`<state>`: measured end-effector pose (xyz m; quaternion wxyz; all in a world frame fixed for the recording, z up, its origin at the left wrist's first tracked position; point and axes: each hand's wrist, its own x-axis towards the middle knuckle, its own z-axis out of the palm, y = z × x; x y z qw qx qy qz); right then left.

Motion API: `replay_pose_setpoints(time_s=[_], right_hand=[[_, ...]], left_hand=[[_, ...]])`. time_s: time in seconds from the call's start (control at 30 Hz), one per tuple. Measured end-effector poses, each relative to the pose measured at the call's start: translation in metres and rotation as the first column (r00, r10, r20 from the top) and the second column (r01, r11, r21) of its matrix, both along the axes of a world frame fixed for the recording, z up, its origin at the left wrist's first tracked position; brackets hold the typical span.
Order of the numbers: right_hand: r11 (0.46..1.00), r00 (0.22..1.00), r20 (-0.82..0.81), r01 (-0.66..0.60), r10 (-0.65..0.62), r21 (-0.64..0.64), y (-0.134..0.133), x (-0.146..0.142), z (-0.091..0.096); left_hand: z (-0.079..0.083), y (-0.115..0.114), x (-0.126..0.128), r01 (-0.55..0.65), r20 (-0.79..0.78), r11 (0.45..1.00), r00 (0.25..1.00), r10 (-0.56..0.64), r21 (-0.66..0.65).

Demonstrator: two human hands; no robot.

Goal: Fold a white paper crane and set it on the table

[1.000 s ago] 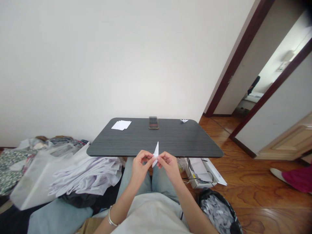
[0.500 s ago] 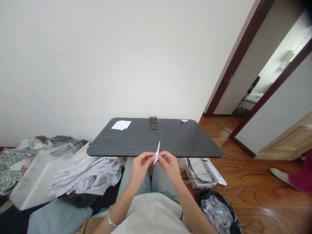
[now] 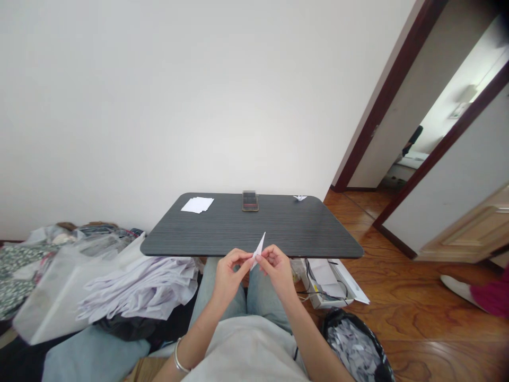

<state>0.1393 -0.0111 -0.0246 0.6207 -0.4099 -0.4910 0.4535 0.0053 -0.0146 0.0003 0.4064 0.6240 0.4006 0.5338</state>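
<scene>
Folded paper: the white folded paper (image 3: 260,247) is held up between the two hands at the middle of the table's near edge, its long point directed far and leaning right. Contact with the table cannot be told.
Left hand: the left hand (image 3: 229,269) pinches the paper's left side between thumb and finger.
Right hand: the right hand (image 3: 279,269) grips the paper from the right, thumb laid on it; the hands are close together.
Latest change: the point leans further right than half a second ago and shows a broader face in place of a thin edge.
Meaning: judged to be a turn of the piece during fine fold work; neither hand has released it.
Table: on the dark table (image 3: 222,231), the paper stack (image 3: 198,205) at far left, phone (image 3: 250,201) at far middle and paper bird (image 3: 299,198) at far right are undisturbed.
Floor: the scrap bag (image 3: 353,345) remains at near right.
</scene>
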Motion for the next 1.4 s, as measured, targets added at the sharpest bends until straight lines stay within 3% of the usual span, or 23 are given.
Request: replay_pose_setpoints(time_s=[0.2, 0.43, 0.77, 0.93, 1.4], right_hand=[[1.000, 0.999, 0.051, 0.001, -0.001, 0.007, 0.0014, 0.0011, -0.0026], [0.997, 0.994, 0.103, -0.046, 0.040, 0.061, 0.0012, 0.0042, 0.0000], [0.999, 0.998, -0.036, -0.050, 0.050, -0.003, 0.0006, 0.0026, 0.0005], [0.997, 0.997, -0.008, -0.077, 0.077, -0.001, -0.0009, 0.0012, 0.0024], [0.988, 0.987, -0.051, -0.154, 0.152, -0.035, -0.0001, 0.0014, 0.0002]], left_hand=[[-0.0060, 0.0016, 0.0011, 0.038, 0.063, 0.994, 0.998, -0.031, -0.106], [-0.0097, 0.0039, 0.0022, 0.026, 0.130, 0.991, 0.992, -0.009, -0.133], [-0.0056, 0.0030, 0.0027, 0.068, 0.159, 0.979, 0.987, -0.037, -0.194], [-0.0057, 0.0037, 0.0033, 0.103, 0.223, 0.973, 0.973, -0.056, -0.207], [-0.0042, 0.0031, -0.0010, 0.138, 0.174, 0.976, 0.979, -0.109, -0.167]])
